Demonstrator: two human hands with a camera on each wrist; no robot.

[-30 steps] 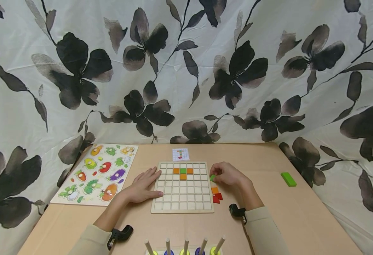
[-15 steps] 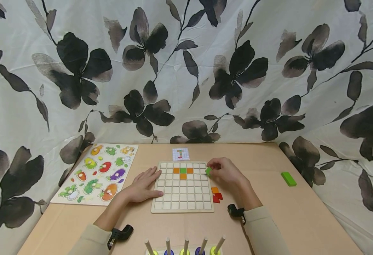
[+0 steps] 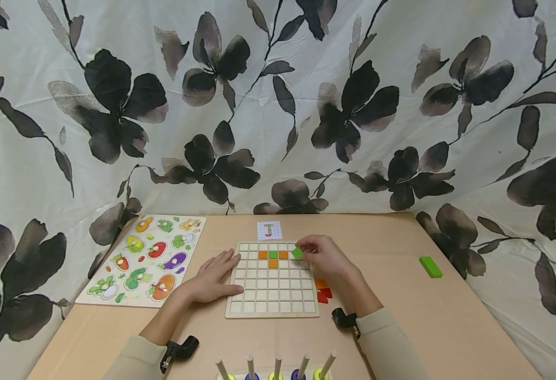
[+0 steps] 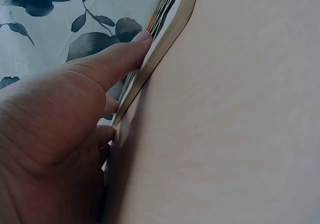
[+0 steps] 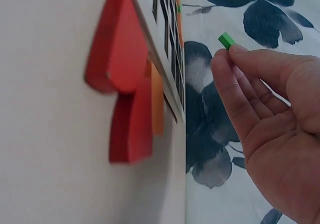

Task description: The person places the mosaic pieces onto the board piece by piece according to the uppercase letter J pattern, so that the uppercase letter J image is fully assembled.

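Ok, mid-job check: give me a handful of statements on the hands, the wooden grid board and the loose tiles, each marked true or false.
1. The right hand pinches a small green square tile above the wooden grid board. True.
2. The left hand is lifted clear of the board. False: it rests against the board's left edge.
3. Three orange tiles and one green tile already sit in the board. True.
4. The loose red tiles lie left of the board. False: they lie by its right edge, beside an orange tile.
5. The green rectangular block lies inside the board. False: it lies apart, far right on the table.
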